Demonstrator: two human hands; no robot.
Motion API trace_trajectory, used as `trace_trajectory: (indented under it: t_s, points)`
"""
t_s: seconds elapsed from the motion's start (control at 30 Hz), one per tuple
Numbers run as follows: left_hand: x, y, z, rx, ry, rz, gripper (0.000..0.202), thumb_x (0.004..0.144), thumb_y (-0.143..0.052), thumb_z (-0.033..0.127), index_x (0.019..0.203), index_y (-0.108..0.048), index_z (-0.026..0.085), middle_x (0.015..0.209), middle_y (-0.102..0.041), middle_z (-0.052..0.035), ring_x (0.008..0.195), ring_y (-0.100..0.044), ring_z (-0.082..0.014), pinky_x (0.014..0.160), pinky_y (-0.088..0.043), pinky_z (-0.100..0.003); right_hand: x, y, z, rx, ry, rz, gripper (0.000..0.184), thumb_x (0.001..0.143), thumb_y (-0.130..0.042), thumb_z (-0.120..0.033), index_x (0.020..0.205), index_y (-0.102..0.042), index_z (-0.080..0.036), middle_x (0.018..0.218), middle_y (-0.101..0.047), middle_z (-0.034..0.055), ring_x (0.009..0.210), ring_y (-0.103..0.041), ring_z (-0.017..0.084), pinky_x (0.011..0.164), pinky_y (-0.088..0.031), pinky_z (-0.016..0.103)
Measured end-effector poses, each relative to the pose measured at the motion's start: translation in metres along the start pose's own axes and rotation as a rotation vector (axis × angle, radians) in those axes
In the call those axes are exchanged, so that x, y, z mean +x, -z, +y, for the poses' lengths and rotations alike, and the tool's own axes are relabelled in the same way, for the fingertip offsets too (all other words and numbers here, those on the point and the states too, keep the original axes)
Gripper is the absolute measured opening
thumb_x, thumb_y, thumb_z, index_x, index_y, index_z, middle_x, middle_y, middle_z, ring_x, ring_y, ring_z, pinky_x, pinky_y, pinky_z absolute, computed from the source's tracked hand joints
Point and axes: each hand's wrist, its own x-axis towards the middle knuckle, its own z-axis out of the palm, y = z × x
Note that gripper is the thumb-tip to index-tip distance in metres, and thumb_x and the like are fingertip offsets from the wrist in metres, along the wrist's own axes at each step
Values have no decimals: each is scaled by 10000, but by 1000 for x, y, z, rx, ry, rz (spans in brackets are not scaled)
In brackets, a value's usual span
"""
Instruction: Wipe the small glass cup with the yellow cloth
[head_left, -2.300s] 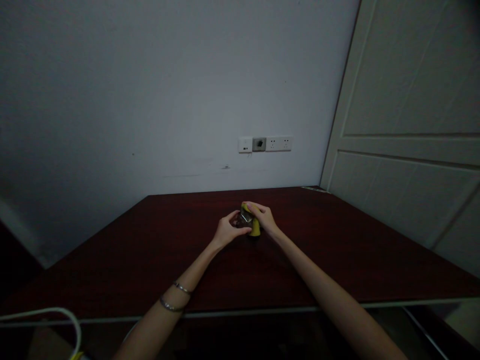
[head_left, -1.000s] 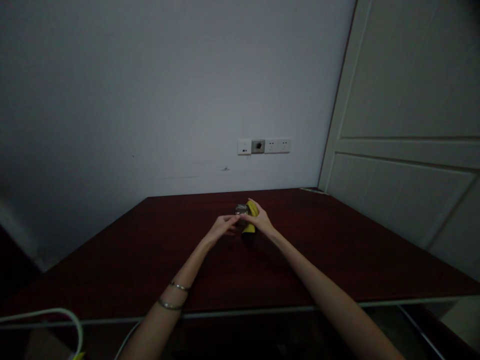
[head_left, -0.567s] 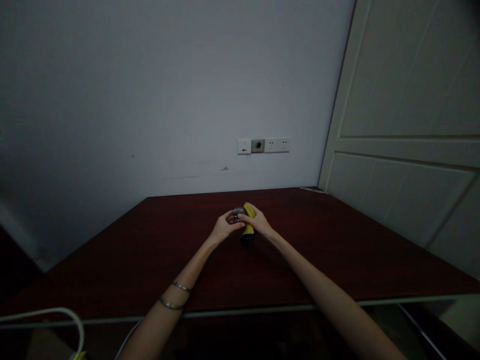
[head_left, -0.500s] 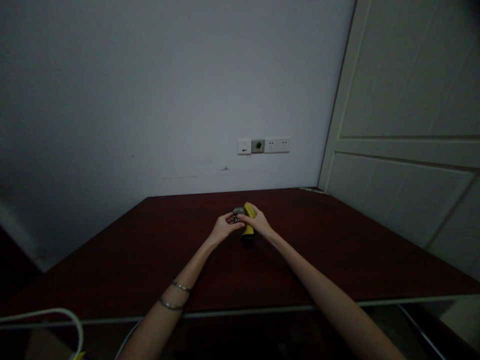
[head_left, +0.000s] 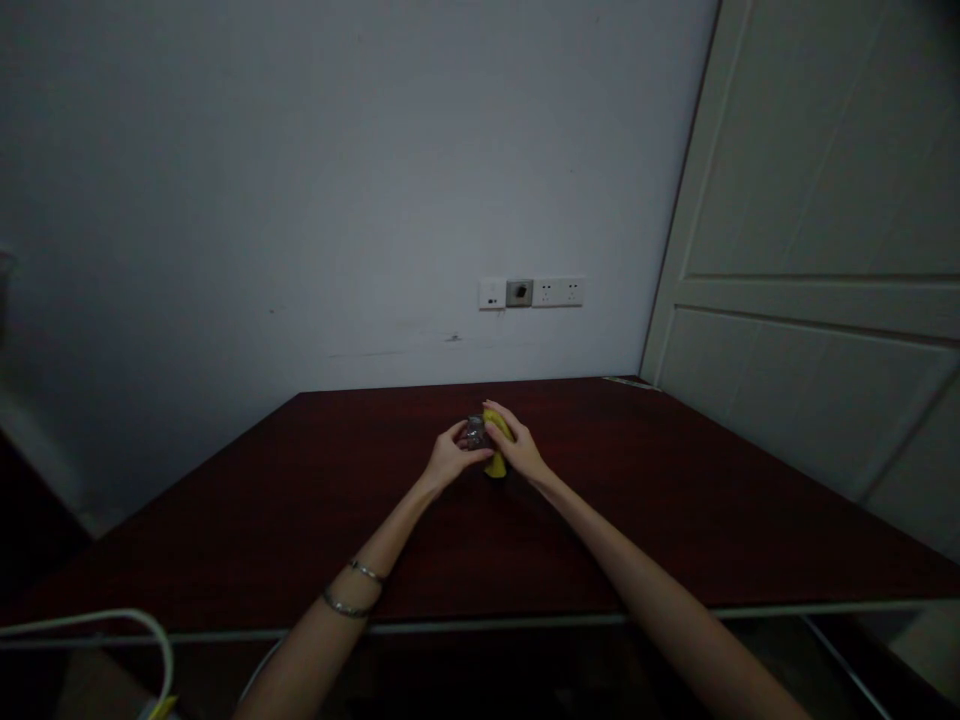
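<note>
Over the middle of the dark red table (head_left: 337,450), my left hand (head_left: 448,458) is closed around a small, shiny, see-through grey object (head_left: 475,432), perhaps glass; its exact kind is too small to make out. My right hand (head_left: 523,452) grips a yellow cloth-like piece (head_left: 496,466) with a dark lower edge and presses it against the right side of the shiny object. The right fingers lie over the top of the yellow piece, with the thumb on its near side. Part of both things is hidden by my fingers.
A pale wall with a row of sockets and switches (head_left: 531,293) stands behind the table. To the right is a cream panelled door (head_left: 810,400). A white cable (head_left: 142,618) loops at the front left edge.
My right fingers have moved up and over the yellow piece, and its lower end shows less. The shiny object has turned slightly in my left hand. The view has shifted a little.
</note>
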Motion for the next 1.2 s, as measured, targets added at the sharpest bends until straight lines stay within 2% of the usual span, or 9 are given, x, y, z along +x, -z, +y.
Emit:
trace_trajectory:
  t_s: [0.1, 0.3, 0.37, 0.47, 0.63, 0.77, 0.97, 1.07, 1.2]
  points:
    - [-2, -1, -1, 29, -26, -37, 694, 462, -789, 142, 1106, -532, 118, 1114, -600, -108, 974, -590, -218, 918, -440, -390, 2, 0, 4, 19, 18, 64, 349, 790, -512, -414, 1063, -610, -221, 1225, -543, 61, 1164, -467, 198, 1028, -309, 365]
    - [-6, -4, -4, 70, -63, -64, 867, 422, -806, 138, 1215, -453, 124, 1254, -488, -145, 1122, -493, -259, 972, -394, -402, 4, 1, 9, 125, -117, 114, 382, 801, -481, -439, 1043, -625, -181, 1114, -620, 85, 1050, -557, 224, 955, -395, 394]
    - [-4, -3, -6, 75, -59, -51, 882, 419, -808, 140, 1223, -445, 123, 1231, -503, -148, 1130, -484, -265, 977, -385, -409, 2, -1, 3, 100, -81, 118, 374, 804, -479, -434, 1049, -623, -190, 1141, -606, 78, 1084, -535, 222, 975, -376, 392]
    - [0, -1, -10, 83, -55, -33, 893, 426, -807, 152, 1233, -429, 109, 1207, -507, -160, 1109, -493, -271, 968, -386, -420, -5, -5, -12, -32, 59, 105, 335, 822, -470, -394, 1078, -609, -228, 1231, -542, 52, 1170, -462, 207, 1026, -315, 387]
    - [4, 2, -13, 43, -92, -26, 843, 469, -787, 169, 1224, -418, 111, 1171, -496, -152, 1060, -514, -246, 930, -417, -399, -14, -8, -31, -195, 202, -16, 331, 828, -474, -342, 1143, -563, -288, 1344, -421, 9, 1245, -373, 199, 1052, -278, 387]
    - [2, 1, -8, 98, -114, 14, 847, 435, -796, 159, 1195, -425, 129, 1146, -474, -129, 1065, -489, -239, 930, -411, -394, -5, -8, -25, -140, 149, 32, 318, 829, -466, -365, 1106, -591, -271, 1290, -483, 31, 1198, -432, 199, 1035, -303, 385]
    - [1, 3, -4, 172, -209, -13, 818, 434, -789, 153, 1172, -435, 153, 1129, -453, -93, 1070, -478, -222, 952, -386, -367, 14, -11, -11, -18, -34, 64, 336, 817, -471, -420, 1042, -629, -228, 1131, -608, 65, 1106, -518, 202, 994, -357, 387]
    - [3, 5, -6, 226, -218, 22, 817, 421, -790, 154, 1161, -445, 144, 1092, -461, -86, 1039, -493, -228, 930, -398, -370, 8, -12, -18, -122, 57, 33, 327, 836, -451, -392, 1085, -606, -246, 1227, -541, 55, 1165, -469, 196, 1014, -333, 384]
    - [6, 7, -8, 262, -224, 93, 735, 440, -743, 100, 1123, -473, 139, 1051, -471, -77, 987, -516, -227, 877, -424, -359, -4, -8, -32, -316, 282, -183, 340, 831, -483, -319, 1166, -539, -301, 1363, -395, 0, 1293, -294, 198, 1061, -262, 415]
